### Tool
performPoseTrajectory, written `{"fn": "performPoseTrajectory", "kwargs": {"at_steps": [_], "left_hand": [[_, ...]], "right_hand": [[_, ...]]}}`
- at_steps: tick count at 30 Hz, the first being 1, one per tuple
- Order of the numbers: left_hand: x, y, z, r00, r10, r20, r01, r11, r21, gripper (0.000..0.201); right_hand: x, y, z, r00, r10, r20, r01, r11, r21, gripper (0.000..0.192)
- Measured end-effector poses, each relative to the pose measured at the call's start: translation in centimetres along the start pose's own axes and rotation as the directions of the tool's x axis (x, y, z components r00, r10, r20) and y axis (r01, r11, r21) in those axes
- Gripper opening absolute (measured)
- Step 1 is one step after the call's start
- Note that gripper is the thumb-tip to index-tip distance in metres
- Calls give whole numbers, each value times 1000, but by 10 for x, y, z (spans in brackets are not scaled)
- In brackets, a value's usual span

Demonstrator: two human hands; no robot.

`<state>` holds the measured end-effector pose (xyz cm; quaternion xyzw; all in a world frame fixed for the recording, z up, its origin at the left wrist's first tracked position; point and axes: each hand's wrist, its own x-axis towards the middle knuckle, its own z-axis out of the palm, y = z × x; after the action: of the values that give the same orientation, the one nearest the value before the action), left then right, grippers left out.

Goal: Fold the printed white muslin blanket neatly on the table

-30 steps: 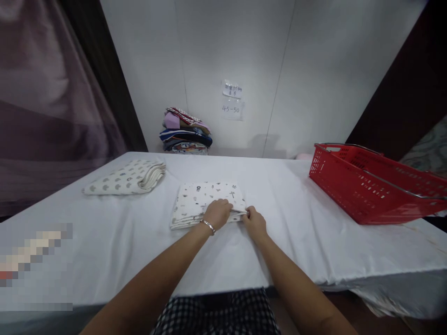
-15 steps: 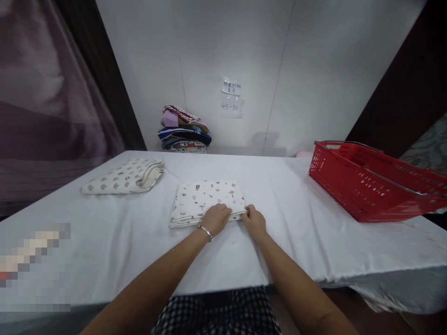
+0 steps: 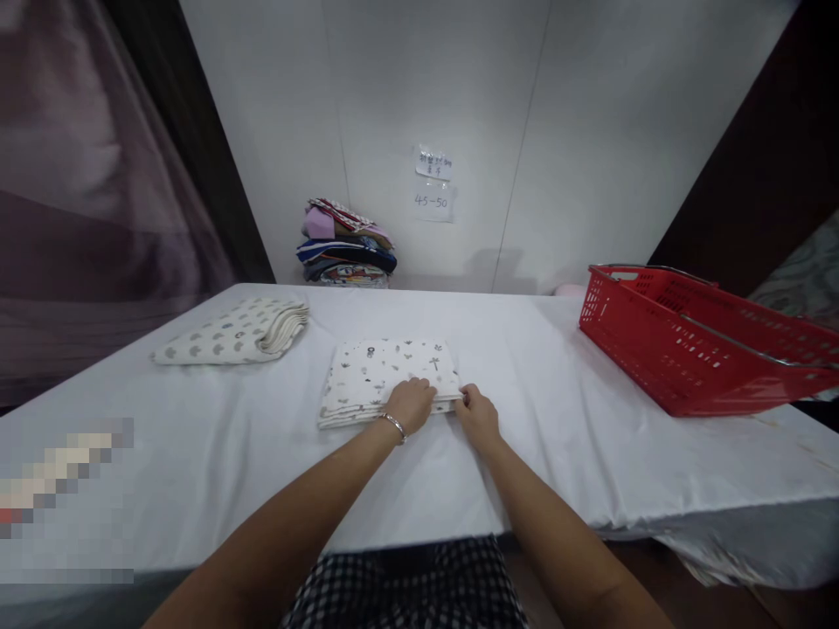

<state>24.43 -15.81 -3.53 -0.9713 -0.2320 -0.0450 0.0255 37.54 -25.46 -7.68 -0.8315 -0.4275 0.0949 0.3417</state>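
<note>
Cloth [image 3: 380, 371], folded, lies just ahead, long side running left to right; your left hand [image 3: 411, 407] covers its near edge, grip unclear, while your right hand [image 3: 478, 418] pinches its near right corner. Since half a second ago, only your left has edged slightly rightward.

You were in what looked like a makeshift textile workroom: a long table [image 3: 530, 419] draped in white cloth stood before a plain panelled wall [image 3: 419, 79] with handwritten paper signs [image 3: 433, 201], one reading "45-50", while folded fabrics [image 3: 347, 253] lay stacked beyond it and a red shop-style basket [image 3: 662, 358] sat on top.
</note>
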Motion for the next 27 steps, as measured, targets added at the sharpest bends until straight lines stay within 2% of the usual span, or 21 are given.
{"fn": "performPoseTrajectory", "kwargs": {"at_steps": [5,9,12,15,18,27], "left_hand": [[3,3,6,999,-8,-33,9,1000,22,26],[6,2,3,999,-31,-21,32,998,50,20],[5,1,0,997,-41,-59,45,998,53,19],[1,0,2,996,4,-89,1,998,59,18],[-5,0,8,997,57,-59,-54,997,52,17],[-15,3,8,996,43,-81,-47,998,-45,20]], "right_hand": [[0,1,0,1000,-5,-2,5,1000,4,15],[-1,1,1,1000,-5,3,5,1000,0,16],[0,0,1,1000,-7,0,7,1000,-17,18],[0,0,2,1000,-11,3,11,999,-41,19],[0,1,2,1000,-19,6,19,999,-48,19],[0,5,4,999,-46,-12,46,999,-23,18]]}}
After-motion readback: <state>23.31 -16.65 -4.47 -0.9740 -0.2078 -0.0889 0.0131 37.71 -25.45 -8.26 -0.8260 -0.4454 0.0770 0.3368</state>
